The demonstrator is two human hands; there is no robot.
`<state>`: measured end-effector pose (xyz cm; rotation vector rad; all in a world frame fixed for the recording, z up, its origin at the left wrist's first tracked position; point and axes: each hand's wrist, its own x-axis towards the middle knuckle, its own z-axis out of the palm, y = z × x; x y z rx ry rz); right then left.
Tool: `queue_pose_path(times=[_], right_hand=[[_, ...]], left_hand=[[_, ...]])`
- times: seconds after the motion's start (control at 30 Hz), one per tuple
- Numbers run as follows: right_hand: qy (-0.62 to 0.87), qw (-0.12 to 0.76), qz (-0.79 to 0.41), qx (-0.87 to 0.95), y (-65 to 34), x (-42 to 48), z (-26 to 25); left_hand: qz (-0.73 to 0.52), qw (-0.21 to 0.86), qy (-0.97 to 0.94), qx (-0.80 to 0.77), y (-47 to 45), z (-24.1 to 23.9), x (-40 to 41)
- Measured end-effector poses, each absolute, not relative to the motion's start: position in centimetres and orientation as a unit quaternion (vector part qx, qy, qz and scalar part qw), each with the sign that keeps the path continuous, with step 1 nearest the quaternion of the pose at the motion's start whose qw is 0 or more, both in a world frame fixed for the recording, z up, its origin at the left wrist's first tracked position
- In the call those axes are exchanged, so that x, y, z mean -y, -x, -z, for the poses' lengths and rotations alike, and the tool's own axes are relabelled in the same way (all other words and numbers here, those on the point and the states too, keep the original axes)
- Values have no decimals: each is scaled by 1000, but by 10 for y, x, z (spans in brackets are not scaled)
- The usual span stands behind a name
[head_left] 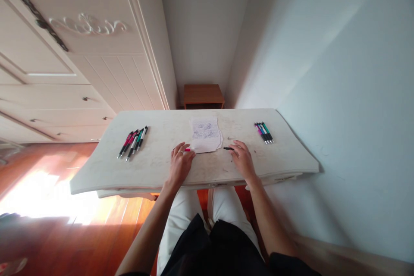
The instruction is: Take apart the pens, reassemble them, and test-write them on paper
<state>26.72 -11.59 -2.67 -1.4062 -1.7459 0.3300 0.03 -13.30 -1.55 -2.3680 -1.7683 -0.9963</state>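
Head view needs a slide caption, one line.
Left hand holding a pink piece, right hand a black piece, paper between them, pens grouped at both sides of the table.

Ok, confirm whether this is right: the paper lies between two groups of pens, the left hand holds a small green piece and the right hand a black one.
One thing is wrong: the left hand holds a pink piece, not a green one, as the head view shows. The paper does lie between the left pens and right pens, and the right hand holds a black piece.
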Motion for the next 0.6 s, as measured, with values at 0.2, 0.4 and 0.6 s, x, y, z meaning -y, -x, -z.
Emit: queue_pose_path(times=[0.2,0.4,0.6], right_hand=[[581,397,-109,702,-289,100,32],[572,397,-134,705,-298,94,36],[566,401,-133,708,-299,106,34]], left_hand=[[322,6,758,568,0,16,133],[323,8,758,567,1,17,132],[310,11,756,576,0,16,133]])
